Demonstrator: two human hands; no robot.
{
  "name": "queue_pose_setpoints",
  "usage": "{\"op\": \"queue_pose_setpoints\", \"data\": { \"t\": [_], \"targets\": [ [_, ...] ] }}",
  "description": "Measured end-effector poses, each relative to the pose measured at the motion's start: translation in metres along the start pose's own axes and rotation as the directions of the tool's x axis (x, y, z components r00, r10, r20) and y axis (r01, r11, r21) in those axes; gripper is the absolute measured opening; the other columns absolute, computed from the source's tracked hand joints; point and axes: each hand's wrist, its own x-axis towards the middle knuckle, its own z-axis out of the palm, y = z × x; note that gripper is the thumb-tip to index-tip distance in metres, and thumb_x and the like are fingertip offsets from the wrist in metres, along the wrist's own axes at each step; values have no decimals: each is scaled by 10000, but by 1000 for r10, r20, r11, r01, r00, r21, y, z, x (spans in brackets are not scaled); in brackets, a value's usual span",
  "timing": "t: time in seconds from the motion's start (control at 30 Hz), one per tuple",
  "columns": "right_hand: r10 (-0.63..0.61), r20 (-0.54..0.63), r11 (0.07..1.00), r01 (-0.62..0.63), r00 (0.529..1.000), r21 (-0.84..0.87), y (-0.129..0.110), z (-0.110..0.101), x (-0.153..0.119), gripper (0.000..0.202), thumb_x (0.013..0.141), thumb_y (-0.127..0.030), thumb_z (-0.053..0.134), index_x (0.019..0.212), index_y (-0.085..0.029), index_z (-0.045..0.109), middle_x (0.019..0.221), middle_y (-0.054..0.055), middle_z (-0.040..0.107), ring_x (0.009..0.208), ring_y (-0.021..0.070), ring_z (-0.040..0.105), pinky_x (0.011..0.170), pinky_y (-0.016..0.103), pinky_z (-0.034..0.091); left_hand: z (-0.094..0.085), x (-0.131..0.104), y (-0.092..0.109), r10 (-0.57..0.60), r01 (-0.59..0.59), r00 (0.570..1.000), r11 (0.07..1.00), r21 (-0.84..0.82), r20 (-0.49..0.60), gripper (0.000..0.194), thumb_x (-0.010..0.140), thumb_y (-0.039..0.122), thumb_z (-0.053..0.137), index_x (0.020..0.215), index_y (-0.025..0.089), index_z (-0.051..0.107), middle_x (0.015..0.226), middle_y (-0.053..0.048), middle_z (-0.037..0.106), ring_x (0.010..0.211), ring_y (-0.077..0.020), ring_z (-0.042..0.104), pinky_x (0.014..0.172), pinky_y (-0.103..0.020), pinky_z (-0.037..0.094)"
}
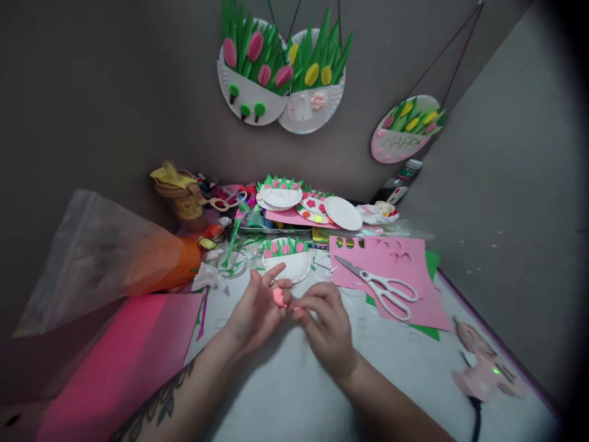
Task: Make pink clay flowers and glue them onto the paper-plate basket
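My left hand [262, 307] is palm up over the white table [294, 393], its fingers curled around a lump of pink clay [278, 297], with the index finger stretched out. Beside it, my right hand [326, 325] pinches a small pink bit [298, 310] between thumb and fingertips, close to the left fingers. Just behind the hands lies a paper plate pocket [289, 268] with pink tulips and green paper leaves.
White-handled scissors [391, 291] lie on pink paper [414, 258] at the right, with a pink glue gun [483, 368] nearer. Left are an orange container in a clear bag [170, 264] and pink sheets [119, 350]. Decorated plates [280, 196] and craft supplies line the back; others hang on the wall.
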Motion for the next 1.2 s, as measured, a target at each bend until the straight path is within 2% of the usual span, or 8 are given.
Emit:
{"op": "queue_pose_setpoints", "data": {
  "t": [0.1, 0.2, 0.43, 0.6, 0.77, 0.97, 1.1, 1.2],
  "targets": [
    [-199, 89, 979, 202, 976, -19, -7, 5, 0, 257, 878, -161, 575, 1107, -258, 641, 963, 66, 605, 901, 213, 535, 783, 383, 499, 5, -2, -1, -94, 82, 993, 984, -156, -70, 676, 787, 705, 436, 1253, 217, 474, 939, -40, 564, 694, -124, 547, 561, -222, 432],
    [-255, 84, 961, 262, 963, -93, -10, 10, -1, 425, 857, -106, 572, 1248, -272, 574, 1029, 69, 634, 943, 230, 537, 820, 404, 496, 6, -5, 1, -184, 159, 979, 961, -228, -92, 689, 841, 704, 272, 1274, 201, 458, 962, -67, 574, 725, -141, 582, 570, -229, 451],
    [-308, 320, 901, 382, 896, -204, -5, 17, -8, 551, 874, -355, 568, 1387, -202, 437, 1316, 94, 565, 1308, 334, 336, 1002, 507, 366, 9, -6, 9, -76, 23, 983, 955, -296, -168, 659, 844, 710, 241, 1283, 265, 449, 1045, -47, 580, 775, -154, 608, 718, -318, 511],
    [-193, 276, 886, 288, 942, -364, -3, 18, -10, 549, 865, -476, 551, 1341, -208, 493, 1480, 126, 361, 1401, 392, 110, 1081, 588, 215, 8, -5, 11, -53, 10, 989, 953, -302, -135, 673, 836, 717, 249, 1308, 276, 434, 1096, -68, 584, 814, -179, 618, 747, -359, 518],
    [-291, 329, 837, 406, 898, -368, -7, 21, -11, 641, 822, -615, 550, 1354, -265, 479, 1546, 87, 219, 1411, 382, 102, 1128, 542, 133, 8, -4, 13, 3, -64, 979, 953, -295, -203, 628, 889, 638, 216, 1284, 213, 456, 1058, -85, 590, 799, -189, 629, 713, -348, 528],
    [-208, 382, 855, 357, 900, -377, -5, 24, -12, 738, 793, -604, 596, 1417, -270, 388, 1553, 121, 172, 1403, 426, 74, 1083, 609, 207, 1, -2, 18, 147, -200, 974, 913, -355, -171, 576, 879, 632, 300, 1231, 216, 486, 1045, -78, 584, 802, -193, 625, 718, -365, 540],
    [-156, 403, 868, 319, 902, -380, -2, 23, -13, 739, 802, -614, 576, 1436, -313, 344, 1564, 122, 113, 1399, 447, 64, 1045, 648, 250, -2, -1, 16, 63, -122, 983, 926, -357, -173, 551, 888, 610, 311, 1229, 214, 487, 1074, -89, 576, 830, -201, 628, 722, -368, 540],
    [-144, 398, 869, 308, 906, -388, 0, 22, -13, 741, 805, -597, 584, 1444, -321, 328, 1565, 120, 110, 1395, 457, 70, 1043, 663, 237, -4, 0, 17, 116, -161, 983, 913, -375, -141, 538, 886, 601, 338, 1214, 205, 494, 1058, -82, 571, 827, -195, 620, 746, -372, 535]
  ]
}}
